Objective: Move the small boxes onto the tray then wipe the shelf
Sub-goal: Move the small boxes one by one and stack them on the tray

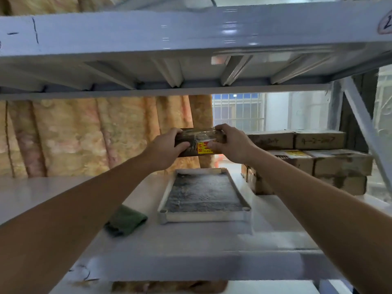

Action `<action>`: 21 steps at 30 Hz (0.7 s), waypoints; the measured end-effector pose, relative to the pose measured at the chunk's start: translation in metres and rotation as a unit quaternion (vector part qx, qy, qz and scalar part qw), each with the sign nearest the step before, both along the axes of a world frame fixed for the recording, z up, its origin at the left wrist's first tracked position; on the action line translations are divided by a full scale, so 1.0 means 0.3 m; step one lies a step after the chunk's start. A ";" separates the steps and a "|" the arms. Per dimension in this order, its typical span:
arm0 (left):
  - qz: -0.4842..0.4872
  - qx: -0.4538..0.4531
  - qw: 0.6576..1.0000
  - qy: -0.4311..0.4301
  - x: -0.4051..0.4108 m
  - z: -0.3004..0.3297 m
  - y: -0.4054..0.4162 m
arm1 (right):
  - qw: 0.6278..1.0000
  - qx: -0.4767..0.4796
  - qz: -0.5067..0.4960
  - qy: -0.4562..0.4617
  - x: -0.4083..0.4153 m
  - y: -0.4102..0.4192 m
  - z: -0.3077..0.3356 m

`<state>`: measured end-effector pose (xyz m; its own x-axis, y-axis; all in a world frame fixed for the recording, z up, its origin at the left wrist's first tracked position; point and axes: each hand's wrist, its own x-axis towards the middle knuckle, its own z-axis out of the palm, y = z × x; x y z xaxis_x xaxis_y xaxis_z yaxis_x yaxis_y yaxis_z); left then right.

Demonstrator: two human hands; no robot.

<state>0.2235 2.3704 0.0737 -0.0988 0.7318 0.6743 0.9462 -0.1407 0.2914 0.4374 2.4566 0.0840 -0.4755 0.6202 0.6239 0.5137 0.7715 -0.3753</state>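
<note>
Small box (pixel 198 143) gripped at both ends — left hand (pixel 167 148), right hand (pixel 230 143) — held level above the tray (pixel 167 200), likely for a flat set-down mid-shelf (pixel 42 194).

Two bare forearms, left hand (pixel 164 148), right hand (pixel 230 144), sleeveless, ringless.

Both hands are covering the ends of the small cardboard box (pixel 198 142), and its yellow label (pixel 204 149) is blurring past reading. The right forearm (pixel 297 183) is hiding the stacked boxes' (pixel 331 164) near corner. Handwriting on them is smearing too.
</note>
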 end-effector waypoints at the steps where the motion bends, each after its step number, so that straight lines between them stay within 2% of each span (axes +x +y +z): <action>1: 0.002 -0.014 1.000 0.006 -0.022 -0.002 0.014 | 1.000 -0.010 -0.006 0.006 -0.017 0.004 -0.009; 8: -0.047 -0.092 0.995 0.016 -0.141 -0.023 0.129 | 0.997 -0.070 -0.025 0.010 -0.097 0.051 -0.072; 12: -0.065 -0.140 0.988 -0.006 -0.182 -0.064 0.189 | 0.995 -0.083 -0.037 -0.042 -0.122 0.096 -0.087; 16: -0.055 -0.184 0.981 -0.016 -0.207 -0.080 0.223 | 0.988 -0.135 -0.023 -0.070 -0.163 0.153 -0.091; 21: -0.036 -0.232 0.972 -0.004 -0.214 -0.088 0.253 | 0.983 -0.130 -0.029 -0.126 -0.190 0.211 -0.117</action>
<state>0.1593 2.4463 0.0473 -0.0396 0.9625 0.2685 0.9359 -0.0584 0.3475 0.3805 2.5198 0.0488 -0.5534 0.7738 0.3082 0.6559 0.6329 -0.4113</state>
